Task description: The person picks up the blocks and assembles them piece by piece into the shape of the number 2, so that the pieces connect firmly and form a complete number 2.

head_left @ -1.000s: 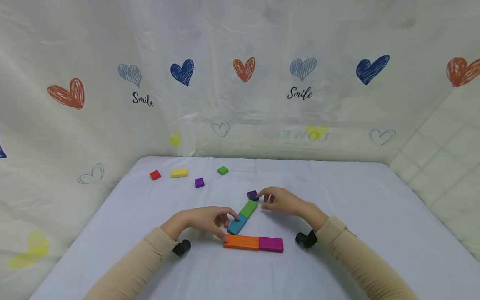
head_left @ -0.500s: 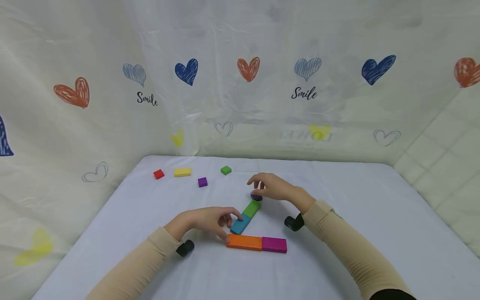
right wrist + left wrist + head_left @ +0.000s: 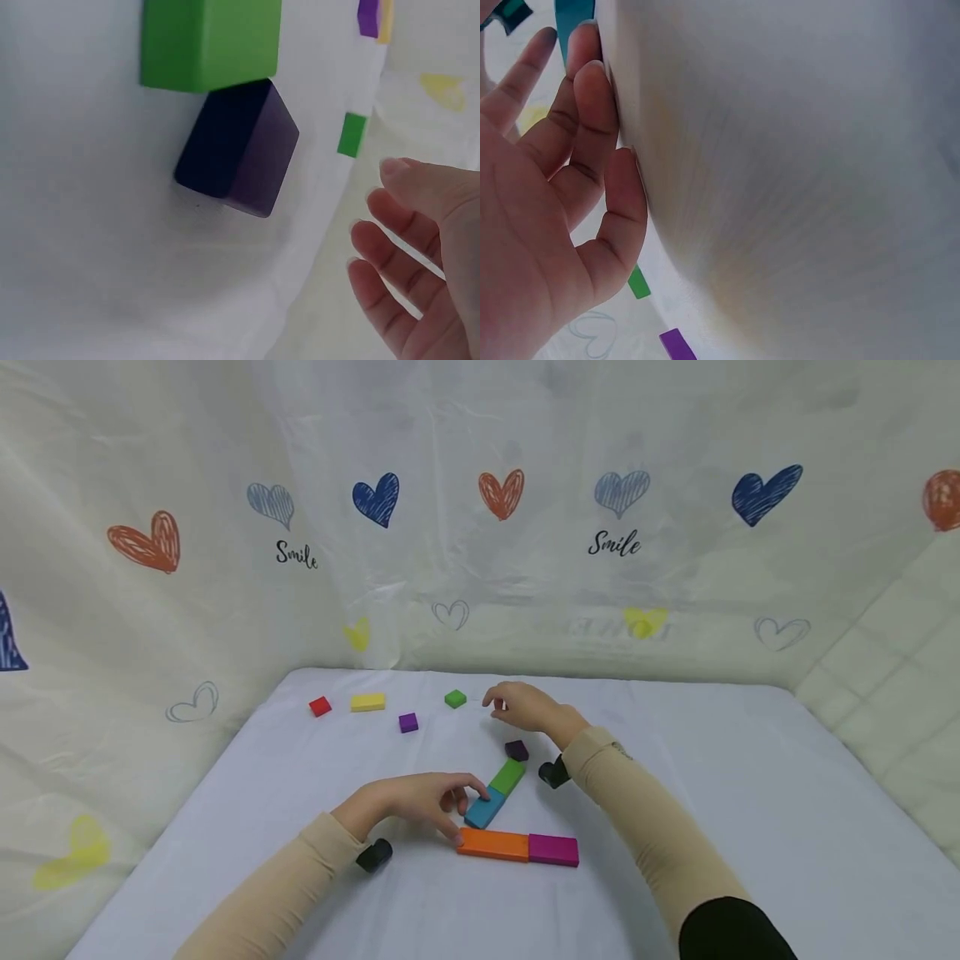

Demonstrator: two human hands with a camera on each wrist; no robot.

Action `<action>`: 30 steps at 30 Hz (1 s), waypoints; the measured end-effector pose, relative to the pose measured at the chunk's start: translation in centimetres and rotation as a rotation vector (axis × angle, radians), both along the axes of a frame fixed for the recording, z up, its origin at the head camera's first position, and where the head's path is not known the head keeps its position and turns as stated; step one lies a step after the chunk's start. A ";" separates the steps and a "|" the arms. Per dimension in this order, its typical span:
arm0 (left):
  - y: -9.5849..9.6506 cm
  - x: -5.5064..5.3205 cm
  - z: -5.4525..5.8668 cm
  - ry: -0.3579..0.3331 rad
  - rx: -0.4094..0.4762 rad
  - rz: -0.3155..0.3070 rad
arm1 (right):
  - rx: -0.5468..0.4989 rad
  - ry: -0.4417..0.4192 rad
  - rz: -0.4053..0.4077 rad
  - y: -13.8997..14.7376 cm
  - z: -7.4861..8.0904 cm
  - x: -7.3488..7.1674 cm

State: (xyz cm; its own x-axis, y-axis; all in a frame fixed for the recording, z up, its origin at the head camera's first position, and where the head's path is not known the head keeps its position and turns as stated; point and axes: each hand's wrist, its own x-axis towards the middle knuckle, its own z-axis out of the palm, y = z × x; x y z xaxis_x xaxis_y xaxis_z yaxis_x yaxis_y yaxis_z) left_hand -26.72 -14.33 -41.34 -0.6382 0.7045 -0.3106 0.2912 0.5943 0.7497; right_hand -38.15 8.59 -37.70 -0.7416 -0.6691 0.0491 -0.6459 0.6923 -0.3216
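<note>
1. From where I stand, the counter (image 3: 675,760) is covered in white cloth; a pale sheet (image 3: 540,585) printed with hearts hangs behind it.
2. Lower row: the orange block (image 3: 492,845) and the magenta block (image 3: 553,850) lie flat, end to end, orange on the left. Both are flat-faced, straight-edged and evenly coloured.
3. Diagonal row: the blue block (image 3: 483,809) and the long green block (image 3: 507,776) lie end to end, slanting away to the right above the orange block.
4. The dark purple block (image 3: 517,750) sits at the far end of the long green block, turned at an angle and apparently touching it. One face is nearly black, the adjoining one dull purple.
5. Left hand (image 3: 420,797): thumb and index finger spread apart. The thumb touches the left end of the orange block; the index finger rests on the blue block.
6. Right hand (image 3: 528,706): raised beyond the dark purple block, fingers loosely bent, thumb apart from them. The small green block (image 3: 455,699) is near, to its left.
7. Farther left lie the bright purple block (image 3: 408,722), the oblong yellow block (image 3: 367,702) and the red block (image 3: 320,707), well apart.
</note>
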 end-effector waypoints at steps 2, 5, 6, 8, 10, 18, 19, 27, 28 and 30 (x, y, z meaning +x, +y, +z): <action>-0.1 0.0 -0.1 -0.005 0.009 -0.015 | 0.016 -0.004 -0.024 -0.5 -0.1 -0.5; -0.1 -0.1 -0.2 0.002 0.010 -0.042 | 0.042 -0.008 -0.052 -1.0 -0.4 -1.2; -0.1 -0.1 -0.2 0.002 0.013 -0.047 | 0.050 -0.008 -0.057 -1.3 -0.5 -1.5; -0.1 -0.2 -0.3 0.010 0.016 -0.054 | 0.064 -0.011 -0.068 -1.6 -0.7 -1.8; 0.1 -0.3 -0.3 0.018 0.013 -0.051 | 0.079 -0.020 -0.072 -2.0 -0.7 -2.1; 0.2 -0.1 -0.3 0.005 0.014 -0.023 | 0.099 -0.071 -0.085 -3.8 -1.1 -2.6; 0.2 -0.1 -0.2 0.004 0.016 -0.023 | 0.101 -0.071 -0.087 -4.0 -1.2 -2.7; 0.1 0.0 0.1 -0.013 0.017 -0.007 | 0.143 -0.113 -0.094 -5.7 -1.5 -3.4; 0.1 0.0 0.1 -0.012 0.015 -0.008 | 0.154 -0.119 -0.095 -5.8 -1.5 -3.5; 0.1 -0.1 0.2 -0.006 0.006 -0.012 | 0.174 -0.131 -0.101 -6.0 -1.5 -3.5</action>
State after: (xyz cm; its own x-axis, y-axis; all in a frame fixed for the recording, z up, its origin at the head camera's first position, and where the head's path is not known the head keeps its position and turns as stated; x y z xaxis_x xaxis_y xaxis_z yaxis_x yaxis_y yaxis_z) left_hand -26.80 -14.19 -41.17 -0.6280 0.7138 -0.3101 0.2936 0.5863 0.7550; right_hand -41.65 2.60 -39.17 -0.7978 -0.5810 -0.1613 -0.5311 0.8037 -0.2683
